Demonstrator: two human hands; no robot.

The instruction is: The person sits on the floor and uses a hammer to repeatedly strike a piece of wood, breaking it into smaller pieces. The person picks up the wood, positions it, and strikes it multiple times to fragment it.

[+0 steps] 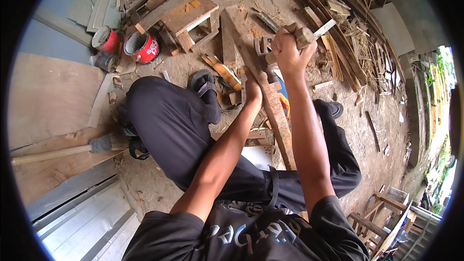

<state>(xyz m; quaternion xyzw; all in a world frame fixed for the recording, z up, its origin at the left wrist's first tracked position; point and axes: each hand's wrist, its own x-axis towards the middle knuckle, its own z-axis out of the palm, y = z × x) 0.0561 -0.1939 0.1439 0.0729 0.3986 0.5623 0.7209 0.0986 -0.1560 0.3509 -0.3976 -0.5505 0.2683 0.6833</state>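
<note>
A long, rough wooden beam (pixel 278 118) runs from my lap away from me between my legs. My left hand (pixel 253 91) grips its left side near the middle, with some fingers hidden. My right hand (pixel 293 48), raised just right of the beam, is closed round the wooden handle (pixel 304 37) of a claw hammer. The hammer's metal head (pixel 261 47) shows left of the fist, over the beam. A pale flat strip (pixel 325 28) juts out beyond the handle's end; whether I hold it too, I cannot tell.
A small wooden stool (pixel 191 14) and red paint cans (pixel 141 47) stand at the far left. Scrap boards (pixel 333 43) are heaped at the far right. A blue and orange tool (pixel 283 97) lies beneath the beam. At left is a long-handled brush (pixel 99 145).
</note>
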